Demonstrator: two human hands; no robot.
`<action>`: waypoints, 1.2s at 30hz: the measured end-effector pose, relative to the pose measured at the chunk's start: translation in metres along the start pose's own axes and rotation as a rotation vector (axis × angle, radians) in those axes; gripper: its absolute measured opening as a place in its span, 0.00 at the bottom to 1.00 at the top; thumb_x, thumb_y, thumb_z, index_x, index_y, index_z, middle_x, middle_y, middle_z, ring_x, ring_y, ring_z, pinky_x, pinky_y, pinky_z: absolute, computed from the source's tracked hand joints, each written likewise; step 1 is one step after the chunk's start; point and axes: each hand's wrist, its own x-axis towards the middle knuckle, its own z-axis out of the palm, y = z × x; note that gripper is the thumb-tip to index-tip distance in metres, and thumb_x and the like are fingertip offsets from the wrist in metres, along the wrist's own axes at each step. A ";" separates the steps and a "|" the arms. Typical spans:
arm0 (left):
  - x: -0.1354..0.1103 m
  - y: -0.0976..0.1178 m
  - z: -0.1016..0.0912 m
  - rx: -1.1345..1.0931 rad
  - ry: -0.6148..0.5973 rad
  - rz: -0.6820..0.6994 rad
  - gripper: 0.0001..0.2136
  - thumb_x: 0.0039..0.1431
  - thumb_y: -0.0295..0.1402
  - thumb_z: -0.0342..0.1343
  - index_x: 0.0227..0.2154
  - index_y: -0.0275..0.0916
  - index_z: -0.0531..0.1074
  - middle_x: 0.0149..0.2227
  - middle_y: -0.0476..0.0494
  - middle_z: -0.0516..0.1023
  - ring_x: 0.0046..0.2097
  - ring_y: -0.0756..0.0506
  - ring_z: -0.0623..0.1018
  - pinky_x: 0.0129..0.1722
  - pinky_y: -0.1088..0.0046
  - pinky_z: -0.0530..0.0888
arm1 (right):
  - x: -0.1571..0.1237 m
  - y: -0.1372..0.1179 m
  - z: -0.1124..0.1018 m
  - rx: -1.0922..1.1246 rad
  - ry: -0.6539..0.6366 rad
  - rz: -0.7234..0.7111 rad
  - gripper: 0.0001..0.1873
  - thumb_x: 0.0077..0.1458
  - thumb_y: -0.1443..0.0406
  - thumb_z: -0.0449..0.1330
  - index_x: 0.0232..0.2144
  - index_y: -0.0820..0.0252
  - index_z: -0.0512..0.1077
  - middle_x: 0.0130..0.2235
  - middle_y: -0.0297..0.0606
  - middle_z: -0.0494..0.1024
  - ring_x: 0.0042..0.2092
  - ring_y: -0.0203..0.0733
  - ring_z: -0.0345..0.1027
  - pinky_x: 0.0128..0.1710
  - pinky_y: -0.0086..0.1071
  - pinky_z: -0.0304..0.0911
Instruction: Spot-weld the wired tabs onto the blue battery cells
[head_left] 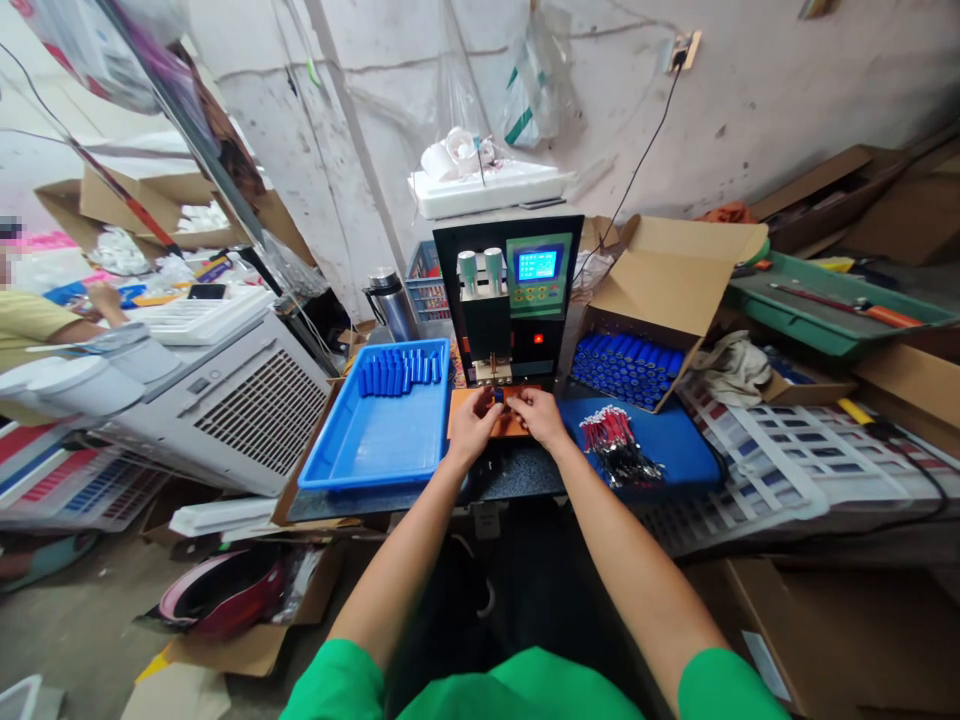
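- A small, dark blue cylinder (498,397) is pinched between thumb and fingers of the left hand (475,418), above a flat orange board (517,428).
- The right hand (536,410) is held just beside it, fingers bent inward – whether anything is gripped there cannot be told.
- Directly behind the hands, a black upright machine (484,330) with a lit blue screen (536,263) is seen.
- To the left, shiny blue cylinders (386,376) are lined up inside a shallow blue plastic tray (375,450).
- To the right, red and black wires with white ends (615,440) are heaped on a blue surface (686,445); behind them, more blue cylinders (630,365) are packed in an open cardboard box (667,275).
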 end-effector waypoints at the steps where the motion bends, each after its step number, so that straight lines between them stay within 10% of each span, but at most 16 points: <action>1: -0.003 0.001 -0.004 0.004 0.025 0.000 0.19 0.56 0.39 0.60 0.49 0.35 0.73 0.47 0.37 0.80 0.48 0.42 0.79 0.50 0.62 0.76 | 0.000 -0.001 -0.001 0.022 -0.011 0.026 0.19 0.43 0.50 0.64 0.20 0.58 0.67 0.16 0.29 0.65 0.17 0.32 0.54 0.17 0.27 0.48; 10: -0.040 0.015 -0.027 0.410 0.003 0.063 0.07 0.58 0.33 0.57 0.37 0.38 0.77 0.36 0.42 0.81 0.38 0.45 0.79 0.41 0.68 0.75 | -0.001 -0.002 -0.008 0.108 -0.025 0.062 0.19 0.42 0.51 0.66 0.18 0.59 0.67 0.16 0.30 0.66 0.17 0.30 0.54 0.17 0.25 0.48; 30: -0.016 0.018 -0.008 0.201 -0.156 -0.047 0.11 0.59 0.40 0.55 0.28 0.37 0.70 0.27 0.48 0.75 0.29 0.49 0.73 0.31 0.74 0.70 | -0.008 -0.005 -0.006 -0.040 -0.166 -0.116 0.14 0.44 0.55 0.64 0.25 0.60 0.73 0.23 0.32 0.72 0.25 0.35 0.62 0.26 0.28 0.58; 36: -0.022 0.015 -0.011 0.413 -0.017 0.201 0.08 0.58 0.31 0.55 0.39 0.38 0.75 0.45 0.39 0.74 0.47 0.43 0.75 0.49 0.65 0.72 | -0.008 -0.007 -0.011 0.145 -0.073 0.009 0.13 0.44 0.56 0.64 0.23 0.59 0.70 0.17 0.28 0.66 0.19 0.31 0.54 0.19 0.26 0.49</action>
